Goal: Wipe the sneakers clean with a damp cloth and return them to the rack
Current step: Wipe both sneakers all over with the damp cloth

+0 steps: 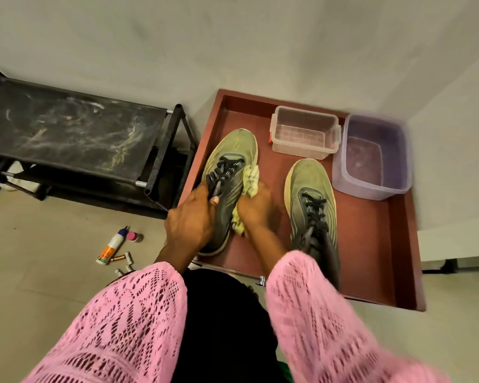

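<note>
Pink sleeves (138,313), left hand (190,219) gripping sneaker (227,172), right hand (256,205) clutching cloth (250,176) against it

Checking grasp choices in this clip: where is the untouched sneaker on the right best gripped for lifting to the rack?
Probably by the heel collar, coming from above on the near side. The right sneaker lies flat in the tray, toe pointing away toward the tubs, so its open, laced mouth faces the person, though the sleeve hides the heel.

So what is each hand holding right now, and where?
Left hand grips the left sneaker at its laces and collar. Right hand holds the bunched cloth against that sneaker's side.
</note>
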